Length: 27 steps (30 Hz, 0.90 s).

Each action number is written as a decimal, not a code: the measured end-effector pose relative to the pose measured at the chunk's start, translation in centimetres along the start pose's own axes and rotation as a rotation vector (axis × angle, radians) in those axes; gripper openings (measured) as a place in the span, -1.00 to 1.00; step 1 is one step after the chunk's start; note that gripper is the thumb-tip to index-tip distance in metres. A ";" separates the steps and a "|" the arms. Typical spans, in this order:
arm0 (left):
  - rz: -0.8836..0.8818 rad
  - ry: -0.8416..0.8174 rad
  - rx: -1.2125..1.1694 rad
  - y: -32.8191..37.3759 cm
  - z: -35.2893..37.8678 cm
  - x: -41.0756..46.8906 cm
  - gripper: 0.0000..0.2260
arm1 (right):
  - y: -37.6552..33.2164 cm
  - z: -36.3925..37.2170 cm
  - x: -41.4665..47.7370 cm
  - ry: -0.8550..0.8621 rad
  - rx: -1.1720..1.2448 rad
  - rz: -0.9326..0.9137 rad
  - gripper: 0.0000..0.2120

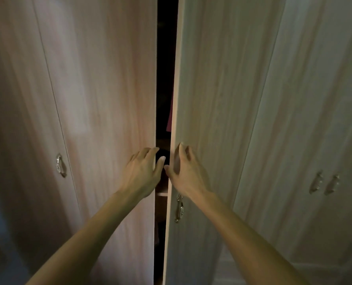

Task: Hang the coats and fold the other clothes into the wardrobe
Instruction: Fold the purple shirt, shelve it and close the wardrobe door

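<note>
I face a pale wood wardrobe in dim light. Its left door (109, 79) and right door (216, 79) stand slightly ajar, with a narrow dark gap (165, 58) between them. My left hand (142, 173) holds the left door's edge, fingers on the face and thumb in the gap. My right hand (184, 173) holds the right door's edge the same way, just above its metal handle (179, 210). The right door swings out toward me. A sliver of reddish cloth (169, 120) hangs inside; the rest is hidden in darkness.
A shelf edge (161, 194) shows low in the gap. Another door on the far left carries a metal handle (60, 165). A further pair of shut doors on the right has two handles (325, 184).
</note>
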<state>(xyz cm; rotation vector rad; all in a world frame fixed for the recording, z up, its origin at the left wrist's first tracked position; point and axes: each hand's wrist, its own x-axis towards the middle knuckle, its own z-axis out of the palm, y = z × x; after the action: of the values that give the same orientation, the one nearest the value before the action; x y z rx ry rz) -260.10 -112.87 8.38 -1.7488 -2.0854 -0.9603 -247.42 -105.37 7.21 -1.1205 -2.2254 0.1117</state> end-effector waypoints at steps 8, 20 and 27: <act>-0.017 -0.023 -0.053 -7.2 2.9 5.8 -0.60 | -1.6 5.3 7.1 -0.104 0.206 0.131 -0.23; 0.068 -0.071 -0.043 -12.7 5.0 12.9 -0.61 | -1.8 8.6 14.5 -0.116 0.176 0.224 -0.26; 0.069 -0.082 -0.035 -14.5 5.3 14.1 -0.52 | -1.5 10.1 18.1 -0.110 0.137 0.276 -0.24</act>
<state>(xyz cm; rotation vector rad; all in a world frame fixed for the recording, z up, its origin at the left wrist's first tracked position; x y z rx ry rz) -276.18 -99.45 7.95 -1.8944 -2.0540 -0.9266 -262.11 -90.76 8.76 -1.3659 -2.1085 0.4446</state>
